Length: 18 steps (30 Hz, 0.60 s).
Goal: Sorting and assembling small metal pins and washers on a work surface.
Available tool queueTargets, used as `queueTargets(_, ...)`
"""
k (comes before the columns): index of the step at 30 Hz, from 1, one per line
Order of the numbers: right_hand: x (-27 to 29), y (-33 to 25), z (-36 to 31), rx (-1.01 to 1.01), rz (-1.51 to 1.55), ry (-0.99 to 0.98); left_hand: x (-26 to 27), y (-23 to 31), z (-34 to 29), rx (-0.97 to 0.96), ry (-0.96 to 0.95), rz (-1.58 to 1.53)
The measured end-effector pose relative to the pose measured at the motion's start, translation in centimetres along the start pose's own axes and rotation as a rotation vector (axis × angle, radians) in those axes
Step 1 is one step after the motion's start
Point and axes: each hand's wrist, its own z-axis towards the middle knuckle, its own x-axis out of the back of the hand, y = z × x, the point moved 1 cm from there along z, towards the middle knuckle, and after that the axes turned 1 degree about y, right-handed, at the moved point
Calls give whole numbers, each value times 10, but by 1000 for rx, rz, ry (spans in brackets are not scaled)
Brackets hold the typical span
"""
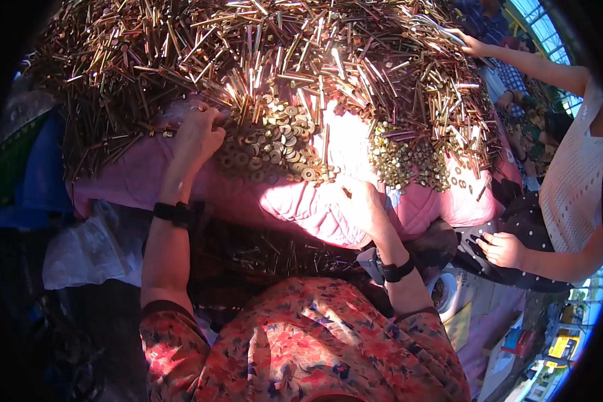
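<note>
Sunlight is falling in patches on a pink quilted cloth point(130, 171), where a washer heap point(291, 127) is lying between the person's two hands. Far left of the washer heap, a blue object point(41, 167) is standing in shade; lower left of the heap, a clear plastic bag point(90, 248) is catching some light. Just left of the heap, the left hand point(199, 134) is resting by the rods with its fingers curled; whether they are pinching anything, I cannot tell. Beyond the heap, thin metal rods point(181, 50) are covering the surface in a thick tangle, some pieces glinting coppery. At the heap's lower right, the right hand point(356, 201) is bending its fingers low over the cloth; glare is washing it out, so I cannot tell whether it is gripping a piece. Right of the heap, small brass-coloured pieces point(405, 157) are forming a second pile. Farther right of the heap, a co-worker in a white openwork top point(573, 177) is holding one hand point(474, 45) at the rods' far edge and the other hand point(502, 250) over dark dotted fabric point(472, 244). Farthest right of the heap, yellow objects point(564, 346) are showing against a bright background.
</note>
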Motion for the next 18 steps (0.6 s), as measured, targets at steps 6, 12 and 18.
queueTargets(6,4,-2,1,-30,-75,-45,-18,-14,-3,65,-273,-3)
queueTargets(12,6,-12,12,61,-163,168,-17,-3,3,-5,-46,65)
queueTargets(18,-6,16,25,285,-227,244,6,25,10,265,216,-349)
